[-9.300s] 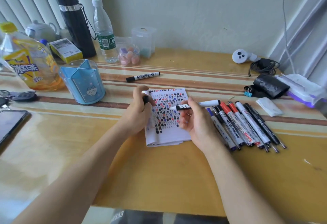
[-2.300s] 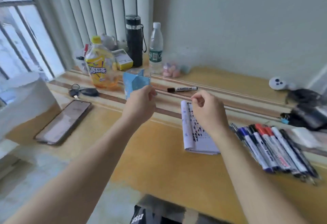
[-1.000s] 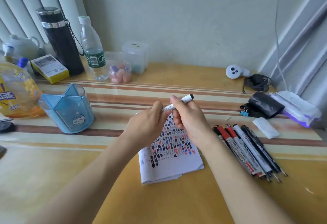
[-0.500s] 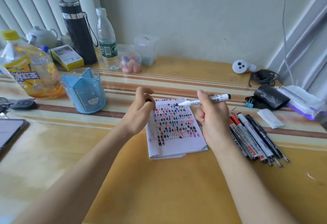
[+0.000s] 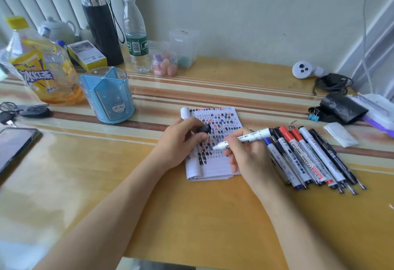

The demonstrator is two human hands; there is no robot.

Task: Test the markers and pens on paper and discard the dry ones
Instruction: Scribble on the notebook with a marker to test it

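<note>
The right hand grips a white marker in a writing hold, thumb and fingers curled round its barrel. Its uncapped tip sits down on the paper, just left of the knuckles. The left hand rests on the paper's left edge and pinches a black cap between thumb and fingers, with the cap pointing toward the right hand. The paper is a folded pad covered with black, red and blue marks, and it lies on the bench under both hands. Just right of the right hand lies a row of markers and pens — side by side, touching. Beyond the left hand, off to its left, stands a blue pen pot — upright.
</note>
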